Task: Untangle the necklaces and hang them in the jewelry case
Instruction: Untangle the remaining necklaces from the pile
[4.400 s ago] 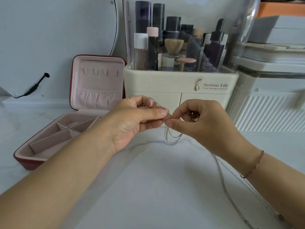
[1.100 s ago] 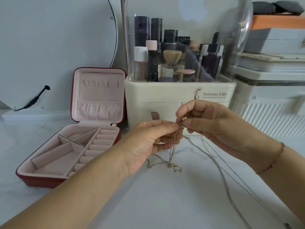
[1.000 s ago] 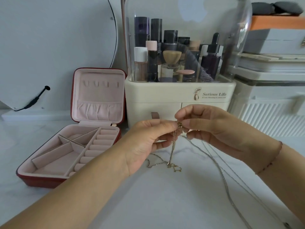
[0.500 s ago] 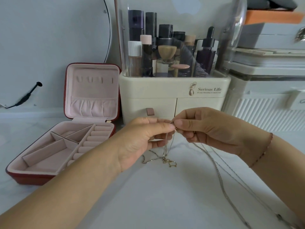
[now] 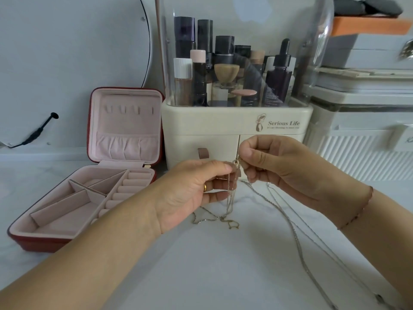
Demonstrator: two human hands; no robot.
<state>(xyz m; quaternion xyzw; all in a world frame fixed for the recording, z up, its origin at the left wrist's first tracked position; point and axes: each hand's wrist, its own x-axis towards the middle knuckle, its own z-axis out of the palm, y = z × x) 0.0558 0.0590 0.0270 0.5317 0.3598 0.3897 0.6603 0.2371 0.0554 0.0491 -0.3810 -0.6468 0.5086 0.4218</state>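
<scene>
A fine gold necklace [image 5: 230, 198], thin-linked and shiny, hangs almost straight up and down, well to the right of the open jewelry case [image 5: 44, 243]. Its top end sits between the 2 hands and its lower end lies curled on the white marbled bench [image 5: 212, 269] with a small looped pendant. The left hand [image 5: 196, 193], on the side nearer the case, reaches in palm-right with its wrist level. Its grip is closed, thumb and forefinger pinching the chain just below the top and the lower fingers curled under, 1 of them bearing a gold ring [image 5: 205, 187]. The right hand [image 5: 274, 166], farther from the case, is held slightly higher, knuckles up. Its grip is also closed, thumb and forefinger tips pinching the small clasp end of the same chain and the other fingers folded in. A thin beaded bracelet [image 5: 362, 212] circles its wrist. 2 silver necklaces [image 5: 292, 229], flatter and duller, run from under that hand in long slack lines across the bench, slanting away from the case toward the near right corner. The case is square with rounded corners, dark red outside and lined in soft pink velvet. Its lid [image 5: 125, 139] stands upright with a row of small hooks and a gathered pocket, and its tray holds dividers and ring rolls.
</scene>
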